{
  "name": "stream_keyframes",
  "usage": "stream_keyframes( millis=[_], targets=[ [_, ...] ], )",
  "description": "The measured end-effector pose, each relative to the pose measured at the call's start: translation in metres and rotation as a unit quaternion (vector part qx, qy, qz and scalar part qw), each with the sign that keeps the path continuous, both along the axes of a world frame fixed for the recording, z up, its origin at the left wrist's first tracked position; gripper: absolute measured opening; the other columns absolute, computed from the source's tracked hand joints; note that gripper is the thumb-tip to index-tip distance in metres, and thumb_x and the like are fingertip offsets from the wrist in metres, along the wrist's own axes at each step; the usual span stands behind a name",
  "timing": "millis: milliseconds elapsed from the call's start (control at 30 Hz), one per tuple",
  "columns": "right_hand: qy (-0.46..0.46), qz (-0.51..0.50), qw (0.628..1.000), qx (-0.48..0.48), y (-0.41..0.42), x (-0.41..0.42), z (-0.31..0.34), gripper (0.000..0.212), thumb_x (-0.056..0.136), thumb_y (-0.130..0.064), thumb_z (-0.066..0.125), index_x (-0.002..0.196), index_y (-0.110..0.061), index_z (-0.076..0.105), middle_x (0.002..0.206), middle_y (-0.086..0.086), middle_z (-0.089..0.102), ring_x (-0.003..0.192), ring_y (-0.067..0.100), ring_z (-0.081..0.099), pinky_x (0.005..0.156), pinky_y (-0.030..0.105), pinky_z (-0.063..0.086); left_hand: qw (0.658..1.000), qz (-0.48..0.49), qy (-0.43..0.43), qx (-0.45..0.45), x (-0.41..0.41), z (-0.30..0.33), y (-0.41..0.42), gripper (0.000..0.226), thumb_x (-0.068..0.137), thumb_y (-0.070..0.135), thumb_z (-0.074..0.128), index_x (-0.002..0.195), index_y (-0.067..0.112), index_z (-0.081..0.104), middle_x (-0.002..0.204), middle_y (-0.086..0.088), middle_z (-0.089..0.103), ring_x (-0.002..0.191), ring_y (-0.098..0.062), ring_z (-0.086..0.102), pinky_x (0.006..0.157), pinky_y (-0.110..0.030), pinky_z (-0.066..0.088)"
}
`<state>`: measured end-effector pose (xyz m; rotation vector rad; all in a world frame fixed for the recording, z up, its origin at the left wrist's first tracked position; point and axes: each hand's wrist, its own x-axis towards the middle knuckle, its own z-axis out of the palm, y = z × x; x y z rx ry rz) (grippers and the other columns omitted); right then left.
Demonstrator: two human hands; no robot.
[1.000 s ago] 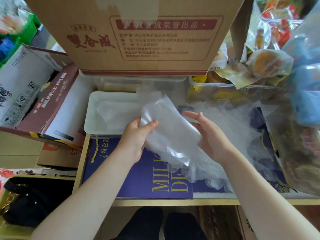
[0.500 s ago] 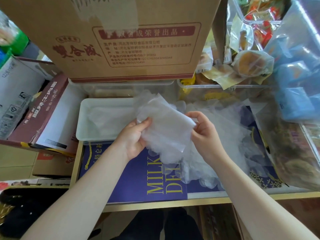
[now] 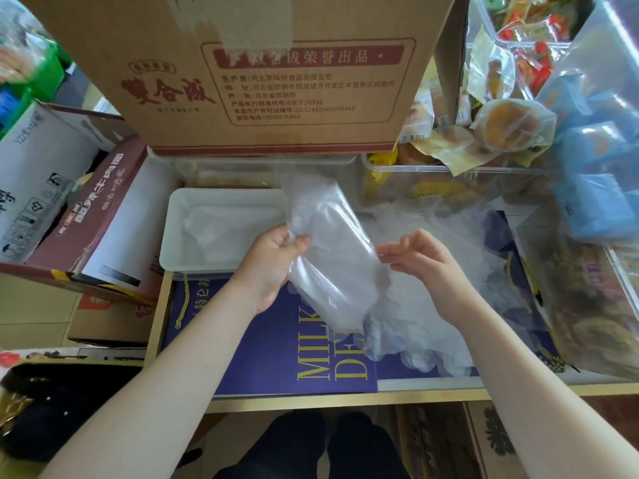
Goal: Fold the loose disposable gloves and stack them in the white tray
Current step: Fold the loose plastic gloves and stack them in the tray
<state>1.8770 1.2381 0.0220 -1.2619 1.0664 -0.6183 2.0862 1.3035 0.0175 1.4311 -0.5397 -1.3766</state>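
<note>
The left hand (image 3: 273,267) pinches a folded clear glove (image 3: 333,261) between thumb and fingers, holding it above the table's purple box (image 3: 269,354), at 3 o'clock of the white tray (image 3: 179,243). The right hand (image 3: 425,267), at 3 o'clock of the glove, has loosely curled fingers grasping nothing. Loose gloves (image 3: 422,316) lie heaped beneath it. Folded gloves (image 3: 224,229) rest inside the tray.

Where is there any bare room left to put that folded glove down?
Free: the white tray's left end beside the folded gloves in it, and the purple box front between the forearms. Crowded: the loose glove pile to the right and the snack bins behind.
</note>
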Motion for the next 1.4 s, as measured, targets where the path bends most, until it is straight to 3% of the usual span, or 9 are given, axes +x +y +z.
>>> stream_keyframes(
  millis=[167, 333, 533, 633, 733, 833, 1033, 1200, 1400],
  targets=[
    [0.099, 0.070, 0.992, -0.016, -0.007, 0.022, -0.002, 0.006, 0.093, -0.014, 0.055, 0.089, -0.013, 0.059, 0.076, 0.002, 0.059, 0.067, 0.012, 0.051, 0.068, 0.027, 0.041, 0.999, -0.049, -0.003, -0.015, -0.005, 0.007, 0.006, 0.018, 0.095, 0.003, 0.047, 0.095, 0.015, 0.061, 0.079, 0.003, 0.070, 0.068, -0.012, 0.066, 0.052, -0.021, 0.049],
    [0.028, 0.127, 0.990, 0.046, 0.002, 0.030, -0.004, 0.013, 0.091, -0.011, 0.059, 0.098, 0.000, 0.058, 0.079, 0.004, 0.059, 0.069, 0.011, 0.055, 0.062, 0.022, 0.045, 0.998, -0.049, 0.014, -0.026, 0.002, 0.008, 0.010, 0.022, 0.095, -0.001, 0.043, 0.100, 0.014, 0.059, 0.084, 0.000, 0.069, 0.069, -0.013, 0.067, 0.052, -0.019, 0.049],
    [0.066, 0.054, 0.996, -0.009, 0.001, 0.037, -0.007, 0.007, 0.091, -0.007, 0.055, 0.085, -0.004, 0.054, 0.074, 0.007, 0.055, 0.063, 0.014, 0.052, 0.055, 0.025, 0.042, 0.997, -0.061, 0.029, -0.044, 0.008, -0.001, 0.014, 0.047, 0.094, -0.006, 0.042, 0.132, 0.021, 0.042, 0.110, 0.001, 0.067, 0.099, -0.013, 0.064, 0.084, -0.027, 0.052],
    [0.110, 0.057, 0.991, -0.047, -0.001, 0.037, -0.011, 0.012, 0.092, -0.012, 0.052, 0.086, -0.002, 0.051, 0.074, 0.008, 0.055, 0.065, 0.017, 0.052, 0.057, 0.030, 0.042, 0.985, -0.053, -0.160, -0.049, 0.006, -0.001, 0.010, 0.074, 0.092, 0.005, 0.055, 0.147, 0.032, 0.013, 0.143, 0.002, 0.039, 0.127, -0.009, 0.042, 0.104, -0.025, 0.034],
    [0.150, 0.103, 0.979, -0.095, -0.003, 0.037, -0.011, 0.025, 0.088, -0.022, 0.051, 0.093, 0.002, 0.050, 0.077, 0.018, 0.058, 0.068, 0.020, 0.051, 0.060, 0.038, 0.045, 0.909, -0.089, -0.394, -0.102, 0.002, 0.002, 0.004, 0.079, 0.088, 0.019, 0.063, 0.146, 0.034, 0.011, 0.155, -0.002, 0.008, 0.142, -0.011, 0.012, 0.113, -0.022, 0.015],
    [0.170, 0.161, 0.966, -0.112, -0.006, 0.041, -0.002, 0.038, 0.082, -0.033, 0.045, 0.094, 0.002, 0.051, 0.089, 0.029, 0.060, 0.069, 0.020, 0.054, 0.065, 0.046, 0.050, 0.849, -0.137, -0.482, -0.167, -0.001, 0.004, -0.001, 0.080, 0.084, 0.024, 0.067, 0.138, 0.038, 0.009, 0.157, -0.005, 0.002, 0.141, -0.005, 0.003, 0.108, -0.008, 0.004],
    [0.184, 0.236, 0.945, -0.131, -0.012, 0.042, 0.010, 0.016, 0.096, -0.019, 0.047, 0.086, -0.008, 0.055, 0.076, 0.013, 0.057, 0.065, 0.016, 0.050, 0.060, 0.033, 0.041, 0.896, -0.128, -0.396, -0.156, 0.002, 0.004, 0.003, 0.089, 0.085, 0.019, 0.067, 0.133, 0.049, 0.000, 0.142, 0.004, 0.042, 0.119, -0.013, 0.047, 0.082, 0.000, 0.031],
    [0.238, 0.301, 0.903, -0.194, -0.019, 0.058, 0.017, 0.017, 0.093, -0.012, 0.051, 0.077, -0.010, 0.054, 0.060, -0.008, 0.043, 0.051, 0.003, 0.040, 0.050, 0.020, 0.031, 0.929, -0.092, -0.324, -0.153, 0.020, 0.001, 0.007, 0.048, 0.084, 0.014, 0.067, 0.112, 0.050, 0.050, 0.097, -0.008, 0.064, 0.078, -0.018, 0.054, 0.076, -0.019, 0.043],
    [0.185, 0.256, 0.942, -0.113, -0.025, 0.087, 0.016, 0.019, 0.080, -0.015, 0.073, 0.073, -0.026, 0.059, 0.067, -0.009, 0.057, 0.057, 0.001, 0.047, 0.057, 0.021, 0.037, 0.996, 0.071, -0.058, -0.018, 0.060, -0.006, 0.011, 0.008, 0.085, 0.006, 0.062, 0.090, 0.013, 0.063, 0.079, 0.002, 0.072, 0.071, -0.010, 0.067, 0.070, -0.024, 0.055]
  ],
)
